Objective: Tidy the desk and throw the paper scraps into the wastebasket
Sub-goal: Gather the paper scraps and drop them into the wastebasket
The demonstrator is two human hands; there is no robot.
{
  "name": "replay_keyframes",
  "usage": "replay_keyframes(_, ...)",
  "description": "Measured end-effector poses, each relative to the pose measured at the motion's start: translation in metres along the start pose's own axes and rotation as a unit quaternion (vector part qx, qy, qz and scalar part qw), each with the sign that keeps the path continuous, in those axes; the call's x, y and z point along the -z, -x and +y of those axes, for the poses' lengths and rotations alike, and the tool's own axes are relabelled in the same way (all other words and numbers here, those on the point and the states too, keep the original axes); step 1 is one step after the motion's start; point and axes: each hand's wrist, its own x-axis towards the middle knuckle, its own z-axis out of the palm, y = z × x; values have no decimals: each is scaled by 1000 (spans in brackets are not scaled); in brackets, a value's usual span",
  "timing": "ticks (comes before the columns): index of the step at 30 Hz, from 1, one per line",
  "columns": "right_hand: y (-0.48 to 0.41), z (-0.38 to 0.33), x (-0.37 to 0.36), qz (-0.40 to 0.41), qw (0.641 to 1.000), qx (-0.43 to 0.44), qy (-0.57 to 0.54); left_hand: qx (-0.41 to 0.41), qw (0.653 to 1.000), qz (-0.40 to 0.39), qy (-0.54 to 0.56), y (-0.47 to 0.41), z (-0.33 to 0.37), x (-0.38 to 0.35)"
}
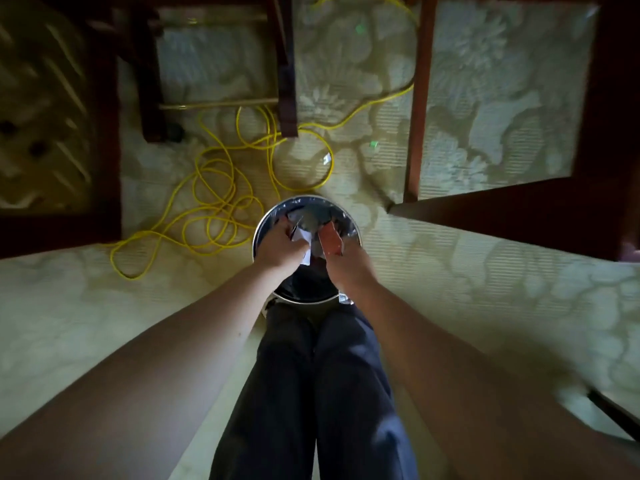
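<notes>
A pale floral-patterned carpet [86, 323] covered the floor across the whole view. A dark wooden furniture frame [420, 98] stood at the upper right, and a second set of dark wooden legs [287, 81] stood at the upper centre. The person's legs, in dark trousers [311, 393], ran up the middle of the view from the lower edge. Both bare forearms extended forward on either side of them.

A yellow cable [214, 188] lay in loose loops on the carpet. It lay left of and beyond the wastebasket, and one strand ran toward the upper right.

The wastebasket [304, 301], round with a shiny metal rim and a dark interior, stood on the carpet just ahead of the trousers. Both hands were positioned over its opening.

- The left hand [282, 244] had its fingers curled downward around white paper scraps [301, 237].
- The right hand [341, 252] pointed its fingers down into the opening, just beside the same scraps. Motion blur prevented a reading of how far these fingers were open. It could not be determined whether they gripped anything.

The paper scraps sat between the two hands, inside the outline of the rim.

A small white fragment [326, 158] lay on the carpet beyond the wastebasket, beside a cable loop. A small green fragment [373, 144] lay near it.
</notes>
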Motion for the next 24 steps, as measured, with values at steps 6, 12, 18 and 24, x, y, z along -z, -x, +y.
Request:
replay_keyframes(6, -65, 7, -35, -5, 1000, -9, -16, 30, 998, -8, 45, -53, -31, -19)
replay_keyframes(12, -89, 1, -43, -25, 997, -20, -71, 16, 995, -8, 103, -73, -52, -16)
replay_keyframes(18, -84, 1, -38, -19, 998, -21, -48, 32, 989, -21, 143, -70, -51, -9)
replay_keyframes(24, -67, 5, -35, -15, 999, 13, -38, 17, 995, -19, 101, -54, -41, -10)
